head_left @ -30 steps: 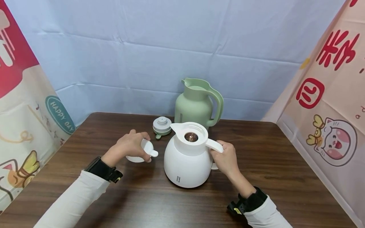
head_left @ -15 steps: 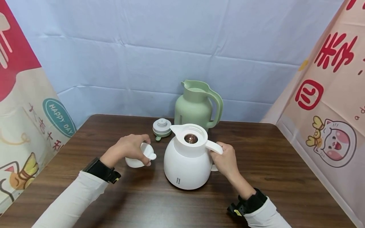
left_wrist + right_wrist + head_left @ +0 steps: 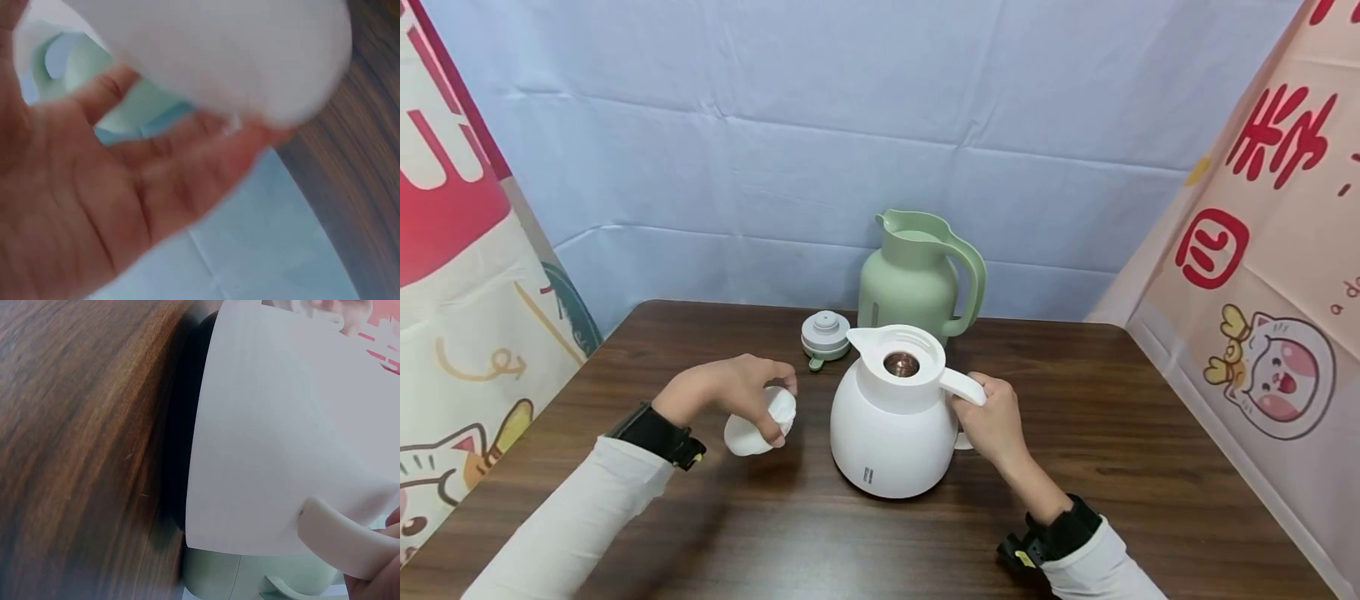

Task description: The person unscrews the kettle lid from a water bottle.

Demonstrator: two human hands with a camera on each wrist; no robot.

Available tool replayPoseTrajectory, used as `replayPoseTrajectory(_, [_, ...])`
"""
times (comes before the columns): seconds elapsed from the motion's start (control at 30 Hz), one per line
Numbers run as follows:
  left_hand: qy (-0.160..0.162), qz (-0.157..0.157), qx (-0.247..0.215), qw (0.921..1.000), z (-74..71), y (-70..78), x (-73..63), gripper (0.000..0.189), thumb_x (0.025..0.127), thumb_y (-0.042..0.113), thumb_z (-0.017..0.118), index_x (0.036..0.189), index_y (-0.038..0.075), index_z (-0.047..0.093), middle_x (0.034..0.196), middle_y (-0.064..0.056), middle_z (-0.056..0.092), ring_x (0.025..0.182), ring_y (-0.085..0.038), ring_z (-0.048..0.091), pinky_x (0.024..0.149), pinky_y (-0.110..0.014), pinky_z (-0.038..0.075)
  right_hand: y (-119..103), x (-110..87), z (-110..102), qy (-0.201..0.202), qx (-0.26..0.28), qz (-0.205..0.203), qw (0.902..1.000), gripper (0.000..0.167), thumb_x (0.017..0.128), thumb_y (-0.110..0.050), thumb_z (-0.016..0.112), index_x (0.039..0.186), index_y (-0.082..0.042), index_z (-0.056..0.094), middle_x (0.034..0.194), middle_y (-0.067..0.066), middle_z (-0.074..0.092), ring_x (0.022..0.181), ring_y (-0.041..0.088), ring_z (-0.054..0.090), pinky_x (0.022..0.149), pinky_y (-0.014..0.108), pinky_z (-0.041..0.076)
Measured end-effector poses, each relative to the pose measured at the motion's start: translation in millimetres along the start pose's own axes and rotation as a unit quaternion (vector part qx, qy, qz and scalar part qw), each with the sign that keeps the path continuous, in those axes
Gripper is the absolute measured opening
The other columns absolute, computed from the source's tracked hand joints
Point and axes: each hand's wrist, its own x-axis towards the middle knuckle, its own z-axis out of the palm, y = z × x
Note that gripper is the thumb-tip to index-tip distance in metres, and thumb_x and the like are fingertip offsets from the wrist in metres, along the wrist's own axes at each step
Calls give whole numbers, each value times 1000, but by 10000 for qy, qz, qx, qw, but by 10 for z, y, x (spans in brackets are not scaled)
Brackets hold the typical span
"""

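My left hand [image 3: 741,390] grips a white lid [image 3: 752,432] by its edge, tilted, left of the white jug. In the left wrist view that lid [image 3: 250,56] looks blurred, with the fingers [image 3: 206,169] under its rim. A white thermos jug [image 3: 891,433] stands upright with its round mouth uncovered and its spout toward the left. Curled round the jug's handle [image 3: 962,386] is my right hand [image 3: 994,417]. The right wrist view shows the jug's side [image 3: 269,425] and the lower end of the handle [image 3: 344,540].
Behind the white jug stands a green jug [image 3: 906,287] with its handle to the right. A grey and green stopper [image 3: 826,335] lies left of it. The brown wooden table [image 3: 1112,467] meets a pale blue cloth [image 3: 760,167] at the back. Printed cloths hang on both sides.
My left hand has shifted slightly left and toward me, turning the lid so its small tab no longer shows. My right hand and the white jug have stayed in place.
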Motion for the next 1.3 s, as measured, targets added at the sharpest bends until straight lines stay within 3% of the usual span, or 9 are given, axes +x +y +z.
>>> replayPoseTrajectory(0.13, [-683, 343, -926, 9928, -73, -97, -1, 54, 60, 30, 85, 101, 15, 53, 92, -5, 57, 84, -23, 54, 68, -35, 48, -4, -1, 5, -9, 65, 0, 10000, 25, 69, 6, 56, 52, -8, 44, 44, -5, 33, 42, 10, 31, 39, 24, 25])
replayPoseTrajectory(0.27, [-1274, 701, -1845, 9720, -107, -183, -6, 55, 65, 18, 84, 106, 5, 50, 93, -11, 57, 83, -27, 57, 71, -38, 49, -3, -1, 5, 8, 55, -1, 10000, 26, 69, 6, 56, 52, -8, 44, 44, -5, 33, 42, 10, 31, 39, 24, 25])
replayPoseTrajectory(0.37, [-1457, 990, -2365, 9555, -89, -247, -17, 52, 71, 13, 80, 110, 2, 48, 96, -14, 56, 82, -29, 60, 71, -40, 49, 1, 1, 5, 16, 36, -17, 10000, 26, 69, 6, 56, 51, -8, 43, 44, -5, 32, 42, 10, 30, 39, 24, 25])
replayPoseTrajectory(0.5, [-1400, 1536, -2851, 9357, -22, -335, -47, 41, 80, 11, 73, 113, 3, 50, 104, -18, 54, 87, -31, 59, 72, -45, 50, 7, 6, 10, 35, 43, -56, 10000, 27, 68, 7, 56, 51, -8, 42, 44, -6, 31, 42, 10, 29, 39, 24, 23])
replayPoseTrajectory(0.6, [-1107, 1920, -2957, 9292, 28, -392, -79, 36, 82, 9, 71, 111, 3, 51, 105, -19, 54, 89, -31, 57, 71, -45, 50, 9, 8, 12, 55, 34, -79, 9999, 27, 68, 7, 56, 50, -8, 43, 44, -6, 32, 42, 11, 29, 39, 24, 22])
replayPoseTrajectory(0.73, [-384, 2339, -2943, 9259, 109, -446, -118, 36, 80, 5, 72, 108, 3, 49, 103, -20, 55, 88, -29, 56, 69, -42, 50, 1, 5, 5, 47, -38, -62, 10000, 25, 68, 7, 56, 51, -8, 44, 44, -6, 33, 42, 11, 30, 40, 24, 24])
replayPoseTrajectory(0.83, [235, 2593, -3109, 9141, 184, -473, -146, 41, 76, 0, 74, 109, 1, 49, 105, -22, 54, 90, -30, 56, 71, -41, 50, -6, 2, 0, 27, -64, -41, 10000, 25, 68, 6, 55, 51, -8, 43, 44, -6, 32, 42, 11, 30, 40, 24, 24])
replayPoseTrajectory(1.03, [1189, 2747, -3468, 8889, 304, -511, -187, 55, 65, -8, 80, 108, 1, 47, 112, -21, 48, 90, -28, 59, 67, -38, 52, -11, 2, 4, 34, -14, -11, 10000, 26, 68, 6, 56, 51, -8, 43, 44, -6, 32, 42, 11, 30, 40, 24, 24])
replayPoseTrajectory(1.3, [2268, 2881, -3385, 8666, 431, -523, -191, 53, 65, -12, 77, 106, -1, 46, 121, -23, 51, 102, -29, 57, 73, -33, 50, -15, 1, -2, 12, 37, 37, 10000, 25, 69, 6, 56, 51, -7, 44, 44, -5, 33, 42, 11, 31, 40, 25, 25])
